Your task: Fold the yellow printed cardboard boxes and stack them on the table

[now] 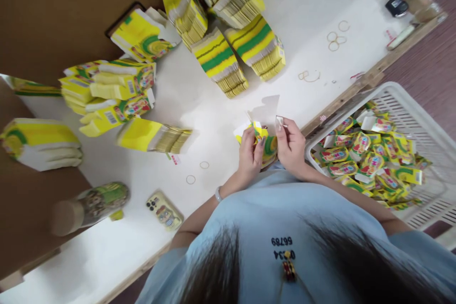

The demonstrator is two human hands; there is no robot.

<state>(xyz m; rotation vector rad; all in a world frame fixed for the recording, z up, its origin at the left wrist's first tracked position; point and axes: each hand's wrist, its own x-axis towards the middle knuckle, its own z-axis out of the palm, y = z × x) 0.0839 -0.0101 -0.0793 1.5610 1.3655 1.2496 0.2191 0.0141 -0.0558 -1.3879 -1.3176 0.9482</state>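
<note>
My left hand [251, 152] is closed on a small yellow and green folding carton [270, 146], close to my body at the table's edge. Its fingers cover much of the carton, and a white and yellow flap shows beside the fingertips. My right hand [290, 145] is just right of it, thumb and fingers pinched together. A small white bit shows at those fingertips, too small to name. Beyond the hands, two banded stacks of flat cartons [217, 61] lie on the white table [178, 104].
Right of me stands a white plastic basket [395, 92] with many small cartons [370, 156]. At left are more flat cartons [117, 90], a lidded jar [99, 204] and a phone [164, 210]. Rubber bands [333, 46] lie loose. A wooden rim [356, 90] edges the table.
</note>
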